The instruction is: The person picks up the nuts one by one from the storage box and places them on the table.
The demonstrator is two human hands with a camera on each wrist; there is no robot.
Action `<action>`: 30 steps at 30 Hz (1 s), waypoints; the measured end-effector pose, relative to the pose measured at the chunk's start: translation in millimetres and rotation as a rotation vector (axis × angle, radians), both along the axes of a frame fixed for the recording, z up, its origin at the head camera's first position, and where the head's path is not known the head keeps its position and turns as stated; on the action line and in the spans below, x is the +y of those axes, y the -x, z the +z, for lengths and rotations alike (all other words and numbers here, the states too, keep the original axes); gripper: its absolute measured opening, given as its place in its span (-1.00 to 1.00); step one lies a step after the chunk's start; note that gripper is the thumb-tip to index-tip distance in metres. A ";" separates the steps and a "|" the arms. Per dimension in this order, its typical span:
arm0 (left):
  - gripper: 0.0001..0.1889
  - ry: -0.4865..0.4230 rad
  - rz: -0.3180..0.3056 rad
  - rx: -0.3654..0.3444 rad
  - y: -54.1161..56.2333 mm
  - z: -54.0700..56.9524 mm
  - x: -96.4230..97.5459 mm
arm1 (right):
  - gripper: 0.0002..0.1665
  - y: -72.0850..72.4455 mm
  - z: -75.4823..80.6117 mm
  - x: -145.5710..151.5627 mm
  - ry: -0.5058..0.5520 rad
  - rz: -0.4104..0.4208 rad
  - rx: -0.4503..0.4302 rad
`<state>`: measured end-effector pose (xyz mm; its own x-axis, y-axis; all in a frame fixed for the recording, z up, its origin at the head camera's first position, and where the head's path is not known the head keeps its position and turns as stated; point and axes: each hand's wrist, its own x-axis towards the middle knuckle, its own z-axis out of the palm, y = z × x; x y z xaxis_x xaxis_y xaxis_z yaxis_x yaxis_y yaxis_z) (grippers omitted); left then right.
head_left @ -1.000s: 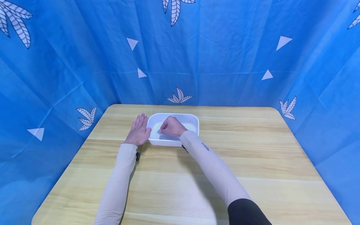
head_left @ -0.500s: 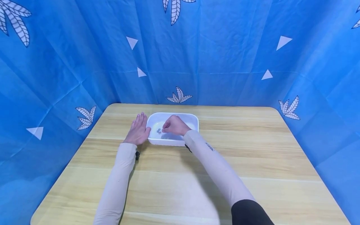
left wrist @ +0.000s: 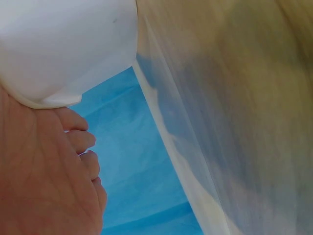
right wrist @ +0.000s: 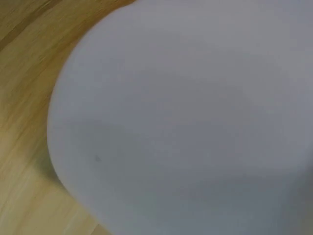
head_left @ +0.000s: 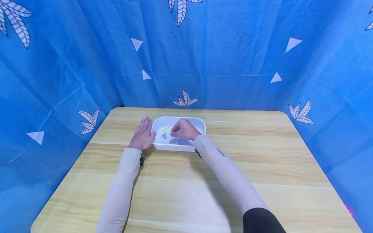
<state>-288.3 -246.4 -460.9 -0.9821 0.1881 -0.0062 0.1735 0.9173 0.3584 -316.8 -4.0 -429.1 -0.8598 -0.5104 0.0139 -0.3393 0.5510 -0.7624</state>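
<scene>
A white rectangular tub (head_left: 179,147) sits toward the far side of the table. Inside it, left of the middle, lies a tight cluster of small silvery pieces (head_left: 164,136). My left hand (head_left: 141,134) lies along the tub's left end with straight fingers, its thumb at the rim; in the left wrist view the palm (left wrist: 44,171) meets the tub wall (left wrist: 68,49). My right hand (head_left: 186,129) is over the tub, fingers curled and fingertips together just right of the pieces. I cannot tell whether something small is pinched there. The right wrist view shows just the tub's outside (right wrist: 171,107) and wood.
The wood-grain table (head_left: 262,155) has rounded far corners. Blue cloth (head_left: 233,58) printed with white leaves and triangles hangs behind it and on both sides. A small pink patch (head_left: 349,209) shows at the lower right edge.
My right hand has drawn right, away from the silvery pieces, which it partly covered a second ago and which now show in full. The left hand and the tub have stayed put.
</scene>
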 end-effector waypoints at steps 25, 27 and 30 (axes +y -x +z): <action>-0.24 -0.008 0.003 -0.006 -0.5 1.5 -0.8 | -0.80 -1.6 5.5 19.3 0.010 -0.040 -0.034; -0.24 -0.007 0.003 -0.005 -0.3 1.2 -0.9 | -0.79 -1.1 6.1 21.2 0.003 -0.049 -0.039; -0.24 -0.011 0.003 -0.005 0.0 0.8 -0.8 | -0.78 0.1 6.7 24.2 -0.004 -0.063 -0.043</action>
<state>-288.3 -247.2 -460.0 -0.9826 0.1854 -0.0096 0.1688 0.9138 0.3693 -316.9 20.1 -422.4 -0.8900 -0.4553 -0.0255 -0.2713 0.5736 -0.7729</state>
